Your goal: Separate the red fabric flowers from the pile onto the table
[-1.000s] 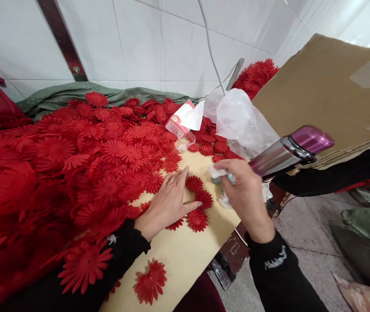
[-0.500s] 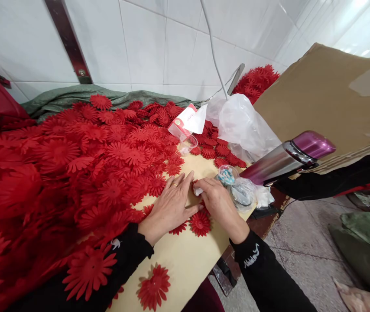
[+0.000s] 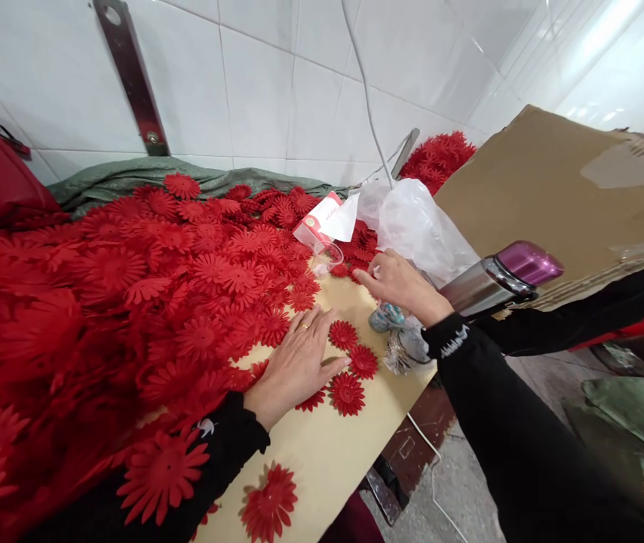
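My left hand (image 3: 295, 365) lies palm down on the pale tabletop (image 3: 305, 460), fingers stretched out and thumb apart, at the right edge of a heap of red fabric flowers (image 3: 197, 264). Beside its fingertips and thumb lie a few single red flowers (image 3: 348, 394) in a loose row. My right hand (image 3: 401, 286) is raised over the small containers near the plastic bag. A bit of white wad (image 3: 377, 270), perhaps tissue, shows between its bent fingers. Under the wrist sit a cup with blue and white contents (image 3: 388, 315) and a clear-wrapped container (image 3: 406, 348), partly covered by the arm.
A tissue pack (image 3: 329, 219) and a clear plastic cup (image 3: 327, 258) stand behind the hands. To the right are a white plastic bag (image 3: 421, 226), a purple and steel thermos (image 3: 503, 277) and a large cardboard box (image 3: 571, 181). One flower (image 3: 269, 504) lies near the front edge.
My right hand has moved away from the small flowers, up and to the right, with the white wad in its fingers. The flowers it covered now show. My left hand stays almost in place.
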{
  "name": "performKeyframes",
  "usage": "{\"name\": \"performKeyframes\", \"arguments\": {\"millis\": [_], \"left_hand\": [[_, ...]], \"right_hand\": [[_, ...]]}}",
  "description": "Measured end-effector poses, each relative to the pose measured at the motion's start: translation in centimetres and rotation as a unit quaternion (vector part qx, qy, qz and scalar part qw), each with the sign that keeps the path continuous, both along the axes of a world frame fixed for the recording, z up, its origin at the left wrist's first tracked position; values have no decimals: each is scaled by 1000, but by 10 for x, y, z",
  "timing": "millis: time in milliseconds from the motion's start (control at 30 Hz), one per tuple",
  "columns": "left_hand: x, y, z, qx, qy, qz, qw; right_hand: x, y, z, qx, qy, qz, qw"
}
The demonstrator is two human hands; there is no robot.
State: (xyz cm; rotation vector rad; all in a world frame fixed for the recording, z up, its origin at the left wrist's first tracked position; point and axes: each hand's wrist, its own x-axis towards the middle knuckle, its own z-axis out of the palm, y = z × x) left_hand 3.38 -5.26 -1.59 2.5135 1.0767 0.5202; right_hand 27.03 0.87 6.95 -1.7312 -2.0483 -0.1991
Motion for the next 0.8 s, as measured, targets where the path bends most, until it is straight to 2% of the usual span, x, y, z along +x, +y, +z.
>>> {"name": "performKeyframes", "arguments": {"millis": [33, 67, 100, 167, 300, 433, 567, 700, 800], "left_hand": [[0, 0, 0, 2, -1, 1, 1000], [0, 0, -1, 4, -4, 2, 1000], [0, 0, -2, 5, -8, 2, 1000], [0, 0, -3, 7, -16, 4, 1000], [-1, 1, -3, 2, -22, -2, 1000], [-3, 0, 1, 3, -34, -34, 999], [-5, 1, 3, -1, -41, -66, 997], [-5, 2, 5, -12, -87, -69, 994], [-5, 4, 9, -6, -141, -60, 988]], "right_hand": [[0, 13, -2, -44, -48, -21, 998], [0, 25, -4, -130, -154, -52, 978], [0, 36, -5, -163, -195, -62, 965], [-1, 52, -6, -207, -246, -71, 944], [-2, 64, -4, -243, -275, -72, 927], [-7, 54, 0, -258, -291, -63, 919], [-17, 35, 10, -243, -289, -45, 925], [-28, 17, 19, -228, -271, -29, 935], [-38, 7, 15, -271, -244, 19, 931]]}}
